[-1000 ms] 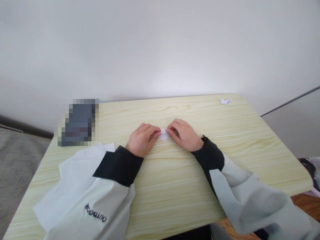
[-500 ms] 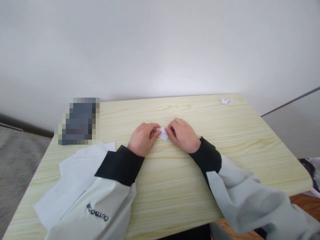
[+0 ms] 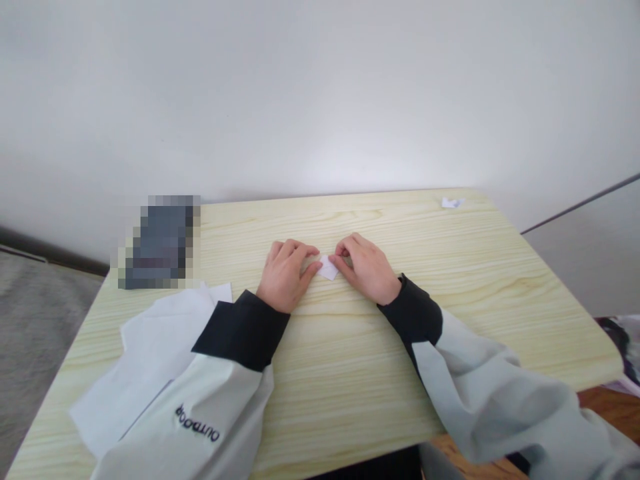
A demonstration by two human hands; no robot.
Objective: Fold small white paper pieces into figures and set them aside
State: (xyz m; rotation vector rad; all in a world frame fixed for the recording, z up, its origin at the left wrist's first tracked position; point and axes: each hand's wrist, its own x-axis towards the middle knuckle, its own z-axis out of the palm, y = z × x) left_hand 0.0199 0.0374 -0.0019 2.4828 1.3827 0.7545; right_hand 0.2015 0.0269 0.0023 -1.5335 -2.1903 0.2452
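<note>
A small folded piece of white paper point(image 3: 328, 269) lies near the middle of the table, between my two hands. My left hand point(image 3: 286, 275) has its thumb at the paper's left edge, with the index finger curled just above; a narrow gap shows between the two fingertips. From the other side, my right hand point(image 3: 369, 268) pinches the paper's upper right edge between thumb and bent index finger. The exact contact under the fingertips is too small to make out.
Loose white paper sheets point(image 3: 150, 347) lie at the left, partly under my left sleeve. Behind them is a dark, pixelated flat object point(image 3: 160, 243). Another small folded paper point(image 3: 453, 203) rests at the back right of the wooden table point(image 3: 350, 400). A white wall point(image 3: 320, 100) rises behind it.
The fingers of my left hand have spread a little, and its index finger has lifted slightly from the paper. My right fingers have shifted slightly; the paper stays in place.
</note>
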